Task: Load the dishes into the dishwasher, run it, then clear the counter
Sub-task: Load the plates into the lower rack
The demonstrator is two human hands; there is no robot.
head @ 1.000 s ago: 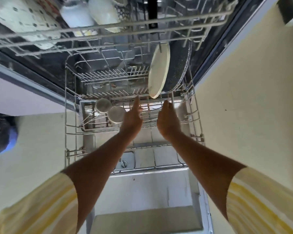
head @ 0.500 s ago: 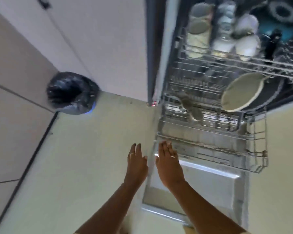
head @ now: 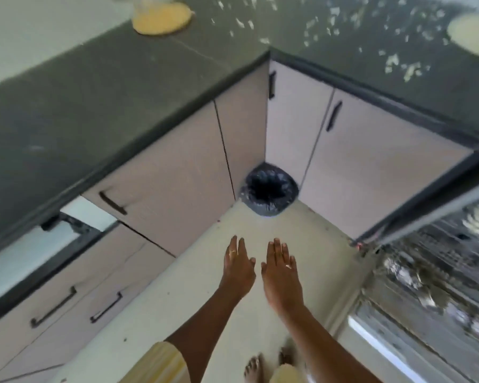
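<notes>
Hands were outstretched and empty, left hand beside right hand, fingers straight; open grey metal dishwasher, blurred inside, stood just right of them.

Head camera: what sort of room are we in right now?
Most likely a home kitchen: a dark countertop runs in an L over pale cabinets with bar handles, a lined bin stands in the floor corner, and an open dishwasher with wire racks shows at right.

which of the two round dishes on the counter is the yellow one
The yellow dish on the left stretch of the counter, at the top of the view, left of the corner. The other dish, cut off by the right edge, is pale cream.
</notes>
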